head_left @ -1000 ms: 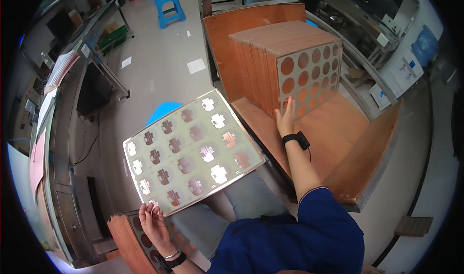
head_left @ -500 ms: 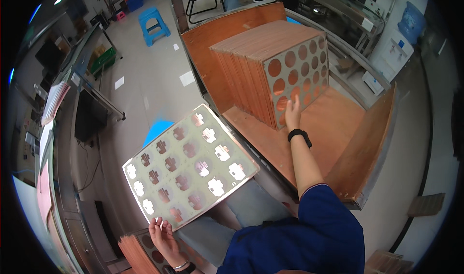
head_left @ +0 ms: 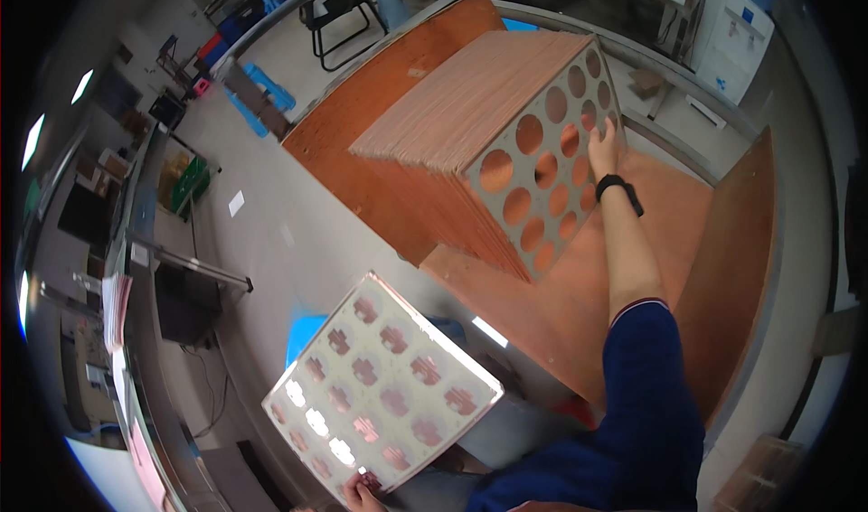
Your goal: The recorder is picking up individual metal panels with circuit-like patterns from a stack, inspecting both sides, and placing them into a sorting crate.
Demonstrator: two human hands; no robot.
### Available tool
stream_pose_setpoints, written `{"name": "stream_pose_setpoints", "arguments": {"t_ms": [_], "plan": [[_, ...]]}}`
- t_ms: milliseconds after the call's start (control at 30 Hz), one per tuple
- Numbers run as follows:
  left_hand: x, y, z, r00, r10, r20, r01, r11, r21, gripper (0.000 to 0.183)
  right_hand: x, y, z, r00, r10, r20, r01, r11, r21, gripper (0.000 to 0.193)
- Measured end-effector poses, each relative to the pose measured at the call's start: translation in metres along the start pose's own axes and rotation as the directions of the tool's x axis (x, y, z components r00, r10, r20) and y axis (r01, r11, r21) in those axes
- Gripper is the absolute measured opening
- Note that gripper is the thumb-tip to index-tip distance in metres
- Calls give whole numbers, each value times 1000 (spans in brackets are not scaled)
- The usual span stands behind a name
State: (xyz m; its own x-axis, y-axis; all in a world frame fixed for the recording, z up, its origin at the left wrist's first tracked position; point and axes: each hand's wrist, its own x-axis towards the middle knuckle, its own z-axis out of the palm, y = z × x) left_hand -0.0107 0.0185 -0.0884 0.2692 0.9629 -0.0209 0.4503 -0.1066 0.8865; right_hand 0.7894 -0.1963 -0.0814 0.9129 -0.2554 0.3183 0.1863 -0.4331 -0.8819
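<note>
A thin grey-green panel with rows of cross-shaped coppery patches lies slanted over my lap. My left hand grips its near edge, partly cut off by the picture's lower rim. To the right, a thick stack of coppery sheets stands on edge in a wooden, open-sided box. The front sheet is grey with rows of round copper discs. My right hand, a black band at its wrist, rests against that sheet near its right edge, its visible fingers stretched out and apart.
The wooden box has a tall right wall and a back board. Behind it stand a black chair and a white water dispenser. A blue stool stands far left. A long desk with papers runs along the left.
My right hand has moved up and right across the front sheet, from its lower part toward its right edge. The lap panel sits lower in view, its glare shifted. The view has turned.
</note>
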Motion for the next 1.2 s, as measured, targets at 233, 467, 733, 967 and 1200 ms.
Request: {"name": "stream_pose_setpoints", "arguments": {"t_ms": [233, 467, 733, 967, 1200], "plan": [[3, 68, 16, 932, -362, -6, 358, 924, -138, 19, 101, 51, -8, 987, 114, 112, -120, 991, 53, 56], [9, 81, 21, 942, -336, 30, 332, 939, 84, 19, 162, 74, 10, 991, 68, 117, -81, 991, 111, 65], [12, 86, 23, 940, -340, 38, 328, 928, 178, 20, 163, 68, 14, 968, 168, 188, -194, 973, 128, 48], [10, 92, 25, 943, -329, 45, 320, 936, 144, 20, 141, 68, 16, 996, -80, 41, 82, 996, -43, 47], [6, 31, 12, 944, -323, -71, 307, 935, -174, 16, -72, 9, 26, 963, 267, -32, -185, 744, 642, 48]]}}
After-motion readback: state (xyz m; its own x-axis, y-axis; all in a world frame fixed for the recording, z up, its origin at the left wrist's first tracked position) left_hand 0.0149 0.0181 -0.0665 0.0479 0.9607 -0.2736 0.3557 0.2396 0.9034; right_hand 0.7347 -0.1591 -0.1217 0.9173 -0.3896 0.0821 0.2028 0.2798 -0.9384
